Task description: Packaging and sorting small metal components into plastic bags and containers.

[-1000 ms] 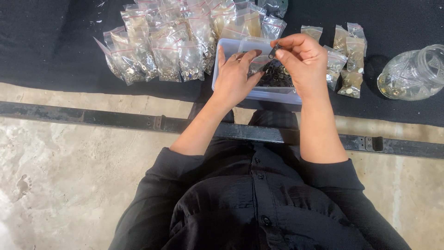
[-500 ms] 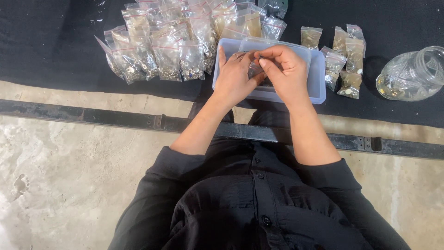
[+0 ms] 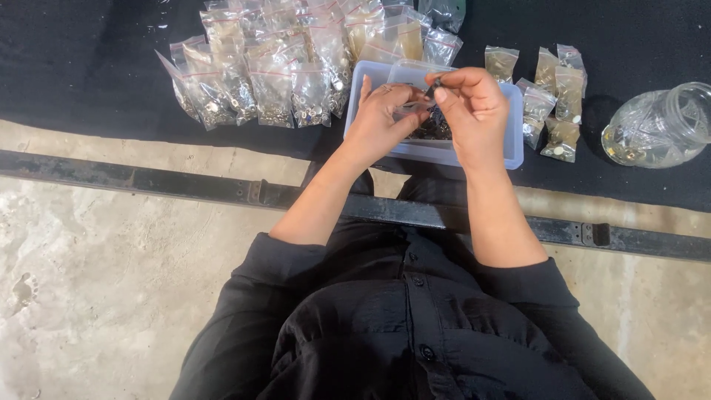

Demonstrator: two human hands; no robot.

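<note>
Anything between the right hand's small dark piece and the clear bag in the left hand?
Nothing visible. The right hand pinches the small dark piece just above the clear bag held by the left hand, over the blue tray. Whether the bag's mouth is open cannot be told.

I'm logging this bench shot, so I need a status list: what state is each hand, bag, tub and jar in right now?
left hand: over the tub, holding a small clear bag.
right hand: pinching a small dark piece above the tub.
plastic tub: open, dark pieces inside.
pile of clear bags: filled, heaped left of the tub.
small bags: filled, lying right of the tub.
glass jar: on its side, lidless.
</note>
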